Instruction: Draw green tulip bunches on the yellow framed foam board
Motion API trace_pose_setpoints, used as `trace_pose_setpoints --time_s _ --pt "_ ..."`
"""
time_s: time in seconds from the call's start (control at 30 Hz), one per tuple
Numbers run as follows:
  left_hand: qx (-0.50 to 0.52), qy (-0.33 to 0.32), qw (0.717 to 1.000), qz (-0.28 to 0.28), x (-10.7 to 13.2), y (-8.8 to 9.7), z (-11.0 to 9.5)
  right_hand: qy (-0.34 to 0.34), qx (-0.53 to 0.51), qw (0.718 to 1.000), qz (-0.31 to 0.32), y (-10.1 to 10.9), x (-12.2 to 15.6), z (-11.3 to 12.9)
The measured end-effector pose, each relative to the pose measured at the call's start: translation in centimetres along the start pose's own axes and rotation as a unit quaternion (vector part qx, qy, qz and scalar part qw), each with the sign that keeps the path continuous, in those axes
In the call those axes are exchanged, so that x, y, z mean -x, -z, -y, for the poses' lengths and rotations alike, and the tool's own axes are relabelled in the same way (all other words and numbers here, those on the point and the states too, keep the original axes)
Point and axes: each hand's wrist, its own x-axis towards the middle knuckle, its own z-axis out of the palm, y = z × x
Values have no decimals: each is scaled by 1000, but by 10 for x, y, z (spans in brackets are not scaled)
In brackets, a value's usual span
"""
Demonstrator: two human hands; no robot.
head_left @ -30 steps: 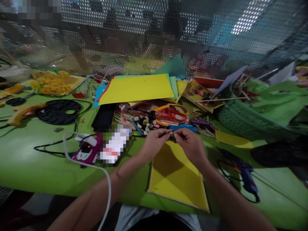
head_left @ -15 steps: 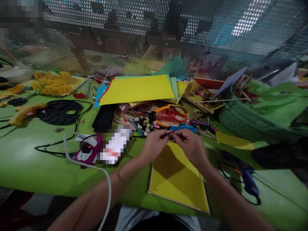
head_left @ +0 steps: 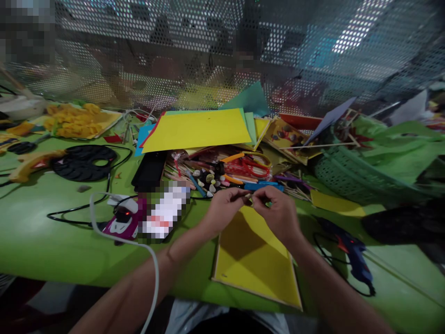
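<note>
My left hand (head_left: pixel 223 209) and my right hand (head_left: pixel 278 214) meet fingertip to fingertip above the far edge of a yellow board (head_left: pixel 259 271) with thin wooden edging. Both are closed in a pinch. Something small and pale shows between the fingertips, too small to name. Just beyond the hands lie a blue tool (head_left: pixel 264 185), partly hidden by the fingers, and a cluster of pebbles (head_left: pixel 210 178). Red-handled scissors (head_left: pixel 255 168) rest on bundled sticks a little farther back.
A blue glue gun (head_left: pixel 359 264) lies right of the board, a green basket (head_left: pixel 342 174) behind it. To the left are a phone (head_left: pixel 165 215), a purple power strip (head_left: pixel 127 221) and a white cable (head_left: pixel 153 260). Coloured paper (head_left: pixel 198 130) is stacked at the back.
My fingertips have parted slightly, with my right hand turned a little and a small gap showing at its fingers. Everything else lies as before; the view has shifted slightly.
</note>
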Motion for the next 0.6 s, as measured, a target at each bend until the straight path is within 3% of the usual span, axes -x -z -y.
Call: trace_pose_setpoints --time_s 0.33,0.6 --pt "55 30 998 18 -1 2 -4 -159 -162 974 14 0 -4 3" --pt "10 4 1000 -28 -6 13 1 -186 -245 951 5 10 -9 4"
